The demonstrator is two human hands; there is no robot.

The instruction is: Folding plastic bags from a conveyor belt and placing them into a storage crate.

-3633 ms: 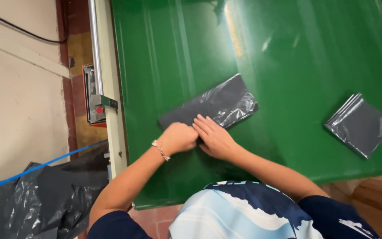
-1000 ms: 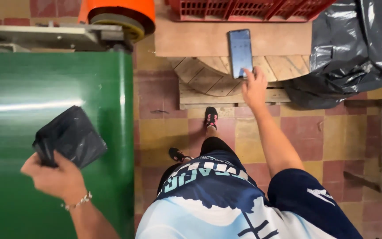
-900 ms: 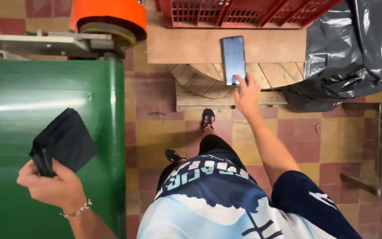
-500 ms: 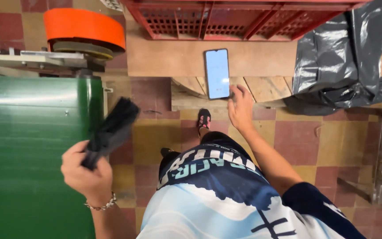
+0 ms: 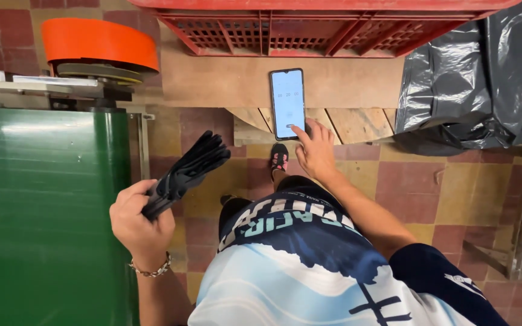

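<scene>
Since earlier: folded black bag stack [image 5: 185, 172] swings off green table [image 5: 37, 211] | left hand [image 5: 137, 220] fingers clamp it | right hand [image 5: 315, 151] forefinger extended, touching smartphone [image 5: 287, 102] | stack folded, not yet set down

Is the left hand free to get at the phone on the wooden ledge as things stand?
Probably not. The left hand is closed around a folded black plastic bag off by the green table, while the right hand already has a fingertip on the phone.
</scene>
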